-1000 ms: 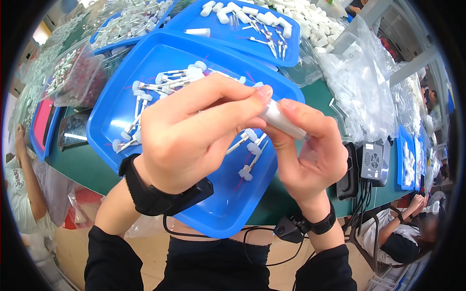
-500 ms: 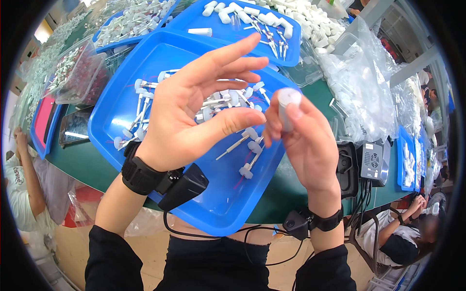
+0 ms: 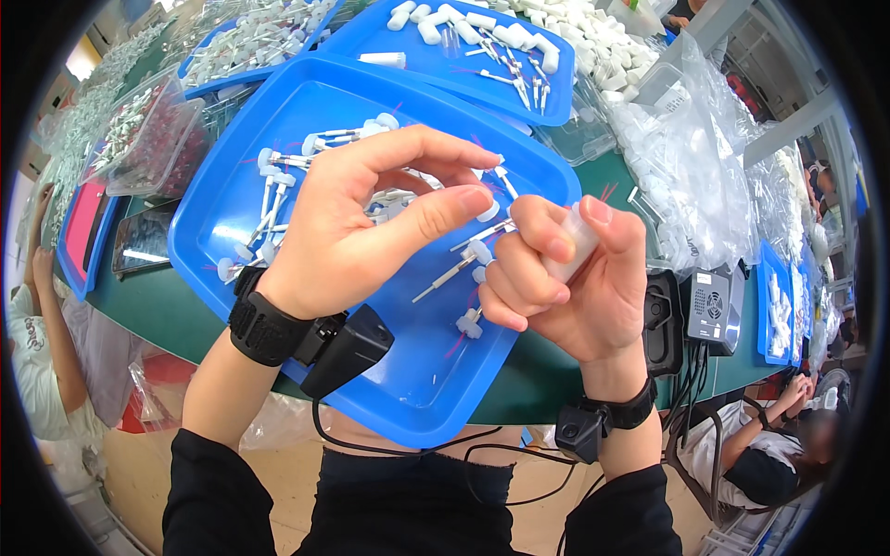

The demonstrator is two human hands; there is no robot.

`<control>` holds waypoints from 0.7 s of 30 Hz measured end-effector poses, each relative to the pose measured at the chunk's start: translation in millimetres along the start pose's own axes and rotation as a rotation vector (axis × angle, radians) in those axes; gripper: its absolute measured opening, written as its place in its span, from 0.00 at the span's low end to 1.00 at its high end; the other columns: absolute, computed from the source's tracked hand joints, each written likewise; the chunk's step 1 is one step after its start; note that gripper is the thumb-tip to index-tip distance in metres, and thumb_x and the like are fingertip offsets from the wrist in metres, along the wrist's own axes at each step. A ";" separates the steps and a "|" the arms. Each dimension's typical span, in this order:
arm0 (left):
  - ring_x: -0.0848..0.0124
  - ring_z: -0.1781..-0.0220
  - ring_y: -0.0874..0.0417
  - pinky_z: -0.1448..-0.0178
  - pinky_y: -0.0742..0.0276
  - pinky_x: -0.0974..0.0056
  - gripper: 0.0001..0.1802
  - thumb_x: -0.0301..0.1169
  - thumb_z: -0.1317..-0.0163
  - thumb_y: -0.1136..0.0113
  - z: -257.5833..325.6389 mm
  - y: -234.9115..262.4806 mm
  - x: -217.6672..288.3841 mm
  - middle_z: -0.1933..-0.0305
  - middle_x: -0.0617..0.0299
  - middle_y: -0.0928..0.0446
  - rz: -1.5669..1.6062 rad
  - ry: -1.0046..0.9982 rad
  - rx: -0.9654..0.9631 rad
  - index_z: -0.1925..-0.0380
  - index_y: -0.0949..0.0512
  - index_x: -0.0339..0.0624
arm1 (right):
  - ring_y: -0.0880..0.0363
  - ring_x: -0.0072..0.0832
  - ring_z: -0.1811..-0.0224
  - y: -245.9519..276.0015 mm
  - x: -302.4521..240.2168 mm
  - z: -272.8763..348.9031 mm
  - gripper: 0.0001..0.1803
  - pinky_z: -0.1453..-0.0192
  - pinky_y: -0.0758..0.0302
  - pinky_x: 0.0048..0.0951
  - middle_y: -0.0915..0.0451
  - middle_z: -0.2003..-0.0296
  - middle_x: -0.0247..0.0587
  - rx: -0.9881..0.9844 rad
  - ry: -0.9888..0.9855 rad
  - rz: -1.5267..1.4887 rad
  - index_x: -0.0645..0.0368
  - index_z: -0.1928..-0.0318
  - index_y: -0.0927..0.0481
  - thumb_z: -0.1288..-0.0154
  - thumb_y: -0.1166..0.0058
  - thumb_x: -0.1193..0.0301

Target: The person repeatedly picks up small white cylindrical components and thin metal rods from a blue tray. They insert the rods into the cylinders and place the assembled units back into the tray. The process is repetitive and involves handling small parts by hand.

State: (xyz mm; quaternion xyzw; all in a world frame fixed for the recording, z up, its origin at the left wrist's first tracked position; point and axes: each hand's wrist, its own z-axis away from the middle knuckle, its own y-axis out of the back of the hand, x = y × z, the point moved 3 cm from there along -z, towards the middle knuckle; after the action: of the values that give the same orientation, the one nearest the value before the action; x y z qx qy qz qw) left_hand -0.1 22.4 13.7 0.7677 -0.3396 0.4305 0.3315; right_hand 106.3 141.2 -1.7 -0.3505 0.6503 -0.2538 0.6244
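Note:
My right hand (image 3: pixel 593 301) is closed around a short white plastic cylinder (image 3: pixel 578 239), held tilted off the right edge of the large blue tray (image 3: pixel 399 408). Thin red wires show by the thumb at the cylinder's upper end. Over the tray hovers my left hand (image 3: pixel 348 218), its fingers curved and a gap between thumb and forefinger; I see nothing held there. Below it lie several thin white stems with round whitish caps and fine red wires, such as this stem piece (image 3: pixel 454 271). My left hand covers part of that pile.
Behind stands a second blue tray (image 3: pixel 417 57) with white cylinders and stems. Clear bins (image 3: pixel 176 153) and a dark phone-like slab (image 3: pixel 144 246) sit left. Plastic bags (image 3: pixel 686 176) and a grey fan-vented box (image 3: pixel 712 306) are right. Cables hang from my wrist cameras. Other people sit on both sides.
My right hand has turned, wrapping its fingers round the cylinder and tilting it; red wires now show at its top. My left hand's fingers have lowered and curled inward.

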 end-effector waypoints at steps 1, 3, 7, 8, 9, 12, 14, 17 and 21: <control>0.69 0.55 0.22 0.51 0.28 0.66 0.14 0.25 0.41 0.47 0.3 -0.4 0.4 0.58 0.54 0.24 0.003 0.008 0.001 0.55 0.26 0.31 | 0.46 0.21 0.84 1.0 0.4 0.2 0.22 0.71 0.37 0.27 0.42 0.88 0.31 -0.012 0.000 0.002 0.53 0.78 0.39 0.36 0.67 0.50; 0.69 0.56 0.22 0.50 0.28 0.66 0.14 0.25 0.41 0.47 0.2 -0.8 0.3 0.58 0.54 0.24 0.004 0.011 0.001 0.55 0.26 0.31 | 0.46 0.22 0.84 2.3 1.3 0.1 0.23 0.71 0.36 0.27 0.42 0.87 0.30 -0.011 0.013 0.024 0.53 0.77 0.39 0.36 0.67 0.49; 0.69 0.56 0.22 0.50 0.28 0.66 0.13 0.25 0.41 0.47 0.3 -0.4 -1.0 0.59 0.54 0.24 -0.005 0.010 -0.007 0.56 0.26 0.31 | 0.43 0.23 0.82 0.1 0.4 -1.1 0.26 0.69 0.34 0.30 0.40 0.85 0.32 0.037 0.021 -0.014 0.54 0.77 0.38 0.36 0.71 0.46; 0.69 0.56 0.22 0.50 0.28 0.66 0.13 0.24 0.41 0.47 0.9 0.3 -1.0 0.59 0.54 0.24 -0.008 0.016 -0.009 0.56 0.26 0.31 | 0.42 0.23 0.81 -3.5 0.8 -1.5 0.27 0.68 0.33 0.31 0.39 0.84 0.32 0.042 -0.003 -0.026 0.54 0.77 0.38 0.35 0.74 0.45; 0.71 0.58 0.22 0.53 0.28 0.68 0.12 0.27 0.42 0.45 1.6 0.9 -2.2 0.60 0.57 0.22 0.008 0.010 0.029 0.58 0.24 0.34 | 0.41 0.23 0.81 -8.0 1.4 -1.5 0.29 0.67 0.32 0.32 0.39 0.84 0.32 0.046 -0.028 -0.038 0.55 0.77 0.38 0.35 0.76 0.44; 0.73 0.60 0.21 0.56 0.28 0.70 0.11 0.29 0.43 0.42 0.8 -0.1 -4.1 0.62 0.59 0.21 0.016 0.004 0.068 0.61 0.22 0.37 | 0.40 0.24 0.80 -6.8 4.9 -3.6 0.33 0.66 0.31 0.35 0.39 0.83 0.33 -0.031 -0.045 -0.037 0.55 0.79 0.38 0.35 0.83 0.41; 0.70 0.56 0.22 0.51 0.28 0.67 0.12 0.25 0.41 0.47 0.0 0.7 0.0 0.60 0.55 0.23 -0.027 0.010 0.002 0.57 0.25 0.32 | 0.41 0.24 0.80 1.3 7.9 -5.1 0.35 0.65 0.31 0.36 0.39 0.83 0.33 -0.097 -0.042 -0.069 0.54 0.80 0.38 0.35 0.86 0.40; 0.70 0.57 0.22 0.52 0.28 0.67 0.12 0.25 0.41 0.46 -0.6 0.6 0.2 0.61 0.56 0.23 -0.039 -0.005 0.002 0.57 0.25 0.32 | 0.43 0.24 0.81 6.9 10.4 -5.9 0.34 0.67 0.32 0.35 0.41 0.83 0.32 -0.140 -0.054 -0.133 0.52 0.82 0.40 0.34 0.86 0.41; 0.70 0.57 0.22 0.52 0.28 0.67 0.12 0.25 0.41 0.46 0.7 1.7 -1.0 0.61 0.56 0.23 -0.051 0.002 0.003 0.57 0.24 0.33 | 0.47 0.24 0.83 1.4 11.8 -6.4 0.30 0.73 0.33 0.32 0.44 0.84 0.30 -0.096 -0.091 -0.116 0.49 0.84 0.43 0.32 0.85 0.46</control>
State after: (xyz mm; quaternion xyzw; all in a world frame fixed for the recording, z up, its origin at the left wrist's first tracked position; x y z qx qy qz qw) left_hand -1.5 21.1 12.9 0.7764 -0.3190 0.4232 0.3412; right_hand 100.1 132.2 -9.7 -0.4283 0.6111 -0.2421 0.6200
